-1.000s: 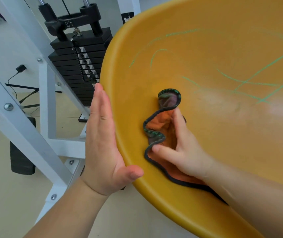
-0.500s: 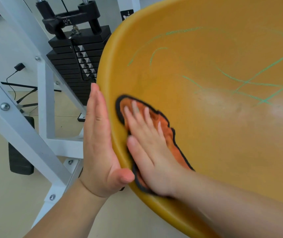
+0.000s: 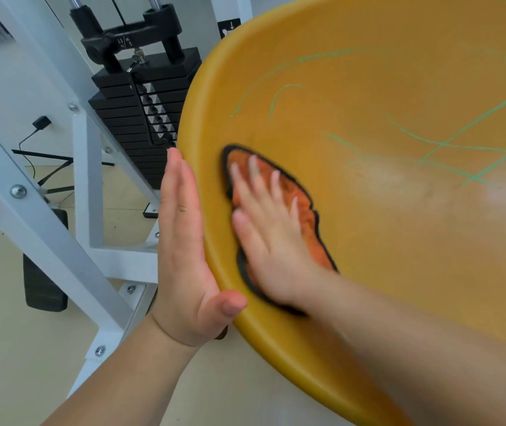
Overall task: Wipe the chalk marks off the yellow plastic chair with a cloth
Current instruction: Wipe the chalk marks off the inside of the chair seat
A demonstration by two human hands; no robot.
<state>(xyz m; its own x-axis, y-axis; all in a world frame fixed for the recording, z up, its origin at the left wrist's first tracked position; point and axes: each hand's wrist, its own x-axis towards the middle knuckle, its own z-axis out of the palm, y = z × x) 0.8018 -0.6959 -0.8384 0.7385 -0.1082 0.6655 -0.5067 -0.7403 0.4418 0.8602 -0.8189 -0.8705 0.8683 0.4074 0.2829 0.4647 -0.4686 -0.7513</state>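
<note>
The yellow plastic chair (image 3: 383,241) fills the right of the view, its seat shell tilted toward me. Green chalk marks (image 3: 448,146) cross the upper and right part of the seat. An orange cloth (image 3: 302,207) with a black edge lies flat on the seat near its left rim. My right hand (image 3: 271,238) presses on the cloth with straight, spread fingers and is motion-blurred. My left hand (image 3: 184,250) rests flat against the outside of the chair's left rim, fingers straight and thumb on the rim's edge.
A white metal gym frame (image 3: 61,229) with a black weight stack (image 3: 141,118) stands close behind the chair on the left. A black cable and plug (image 3: 41,123) hang by the wall. Pale floor (image 3: 15,348) lies below.
A second ago my right hand pinched the cloth bunched up near the seat's middle. It then spread the cloth flat near the left rim and now slides it slightly up. My left hand stays put.
</note>
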